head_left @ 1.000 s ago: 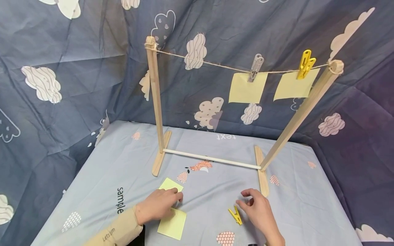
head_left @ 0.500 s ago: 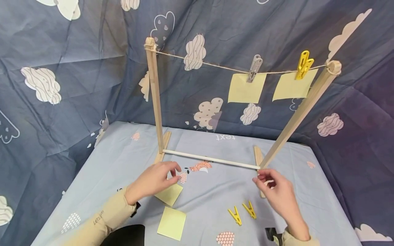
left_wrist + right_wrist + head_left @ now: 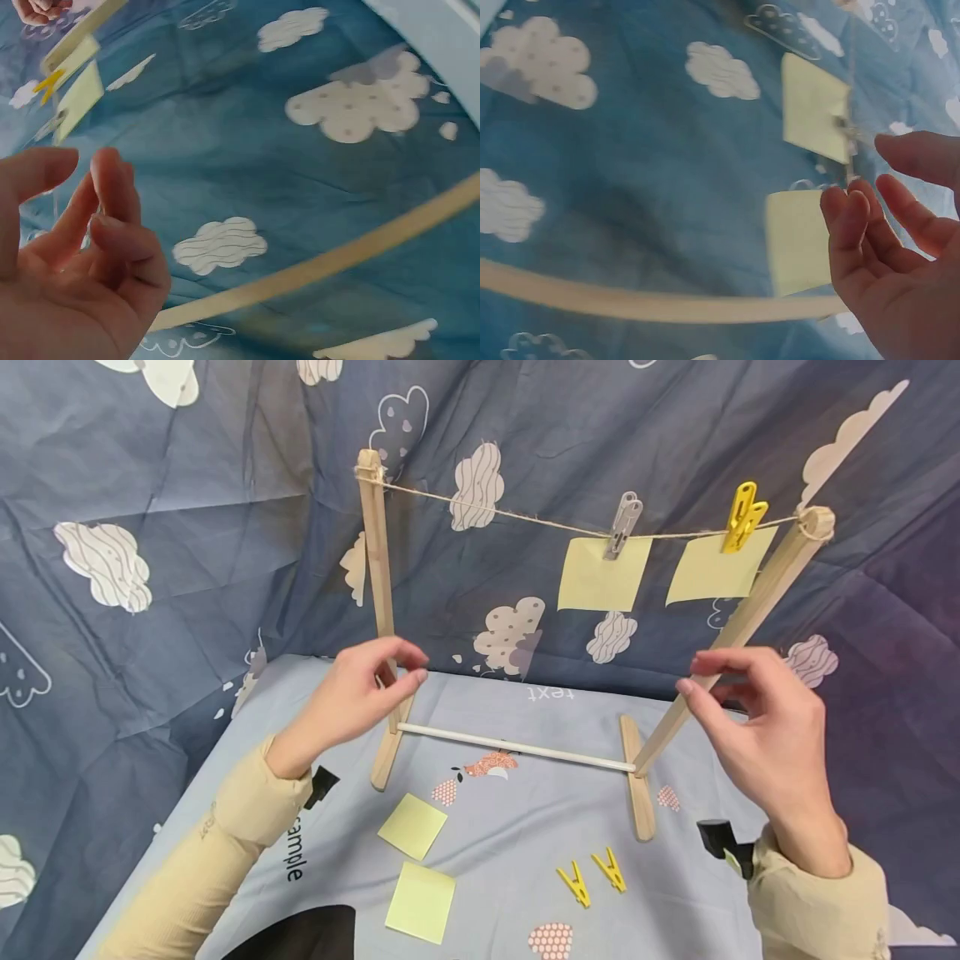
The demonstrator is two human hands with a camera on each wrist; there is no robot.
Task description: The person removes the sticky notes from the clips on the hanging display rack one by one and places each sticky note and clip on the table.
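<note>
My left hand (image 3: pixel 352 693) is raised beside the left post (image 3: pixel 378 560) of a wooden frame, thumb and fingertips apart and nothing between them. On the other side my right hand (image 3: pixel 776 735), loosely curled and holding nothing, overlaps the right post (image 3: pixel 738 602) in the head view. From the string (image 3: pixel 517 516) hang two yellow paper notes: one note (image 3: pixel 602 578) under a grey clothespin (image 3: pixel 624 522), the other (image 3: pixel 712 572) under a yellow clothespin (image 3: pixel 742 518). The right wrist view shows both notes (image 3: pixel 814 105) beyond my right fingers.
Two yellow paper notes, one note (image 3: pixel 412 827) behind the other (image 3: pixel 420 903), lie on the blue-grey cloth. Two yellow clothespins (image 3: pixel 573 885) lie farther right. A white rod (image 3: pixel 517 747) joins the frame's feet, with a dark cloud-print curtain (image 3: pixel 225 560) behind.
My left hand has left the loose notes and risen to the left post. My right hand has moved away from the loose clothespins, up and to the right. The farther note now lies fully uncovered.
</note>
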